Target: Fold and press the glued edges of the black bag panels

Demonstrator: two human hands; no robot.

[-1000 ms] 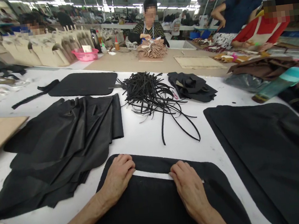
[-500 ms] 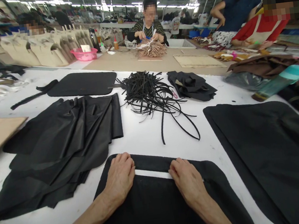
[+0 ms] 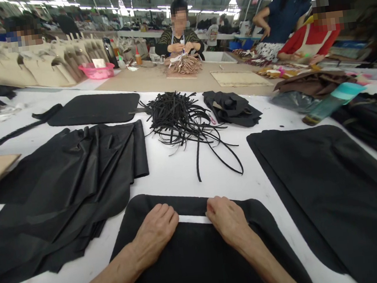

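A black leather-like panel (image 3: pixel 195 263) with rounded corners lies in front of me. A narrow white gap (image 3: pixel 194 219) runs across it below its far band (image 3: pixel 185 201). My left hand (image 3: pixel 156 229) is closed, its curled fingers on the band's near edge at the gap's left end. At the right end, my right hand (image 3: pixel 227 218) pinches the same edge, thumb and fingers together. The fingertips of both hands are partly hidden. Both forearms rest over the panel's sides.
Stacked black panels lie to the left (image 3: pixel 70 177) and right (image 3: pixel 318 181). Beyond the gap sits a heap of thin black strips (image 3: pixel 175 115), with a crumpled black piece (image 3: pixel 232 109) beside it. A teal-lidded bottle (image 3: pixel 334 102) lies at right. Several people work across the table.
My hands have come closer together along the band, and my left hand has slid nearer to me, off the far edge. The whole view has shifted slightly, with the background moving left.
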